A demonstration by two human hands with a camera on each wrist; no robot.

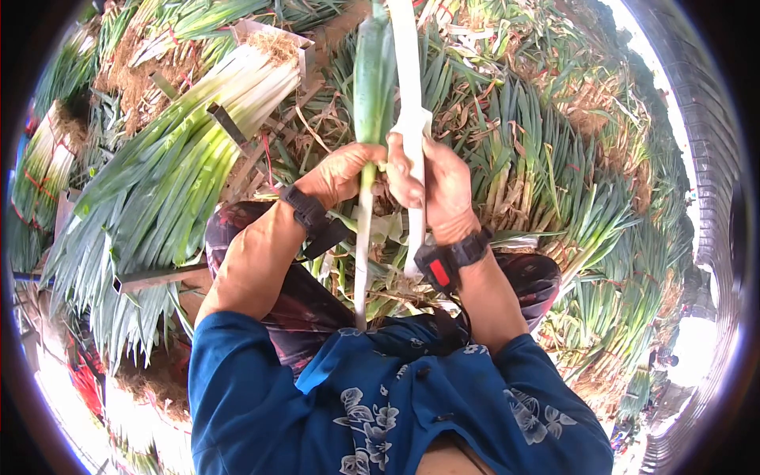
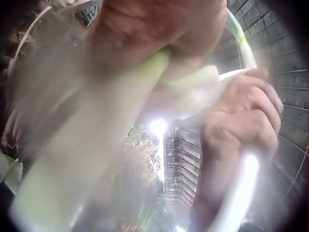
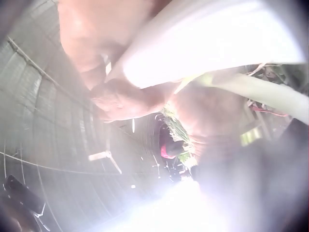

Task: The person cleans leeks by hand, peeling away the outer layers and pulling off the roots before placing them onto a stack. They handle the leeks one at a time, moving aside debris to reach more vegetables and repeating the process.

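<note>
Leek (image 1: 374,91) through left grip (image 1: 345,171), 2nd leek (image 1: 408,71) through right grip (image 1: 446,180)

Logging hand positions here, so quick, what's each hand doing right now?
Left hand: closed round a green-topped leek.
Right hand: closed round a white stalk.

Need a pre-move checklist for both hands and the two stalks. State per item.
1. Left hand grip on green-topped leek: ok, fingers curled round it.
2. Right hand grip on white stalk: ok, fingers wrapped round it.
3. Gap between leek and stalk below the hands: ok, visible.
4. Leek's lower end clear of blue shirt: cannot tell, it reaches the shirt's edge in view.
5. Sharp left wrist view: not ok, blurred.
</note>
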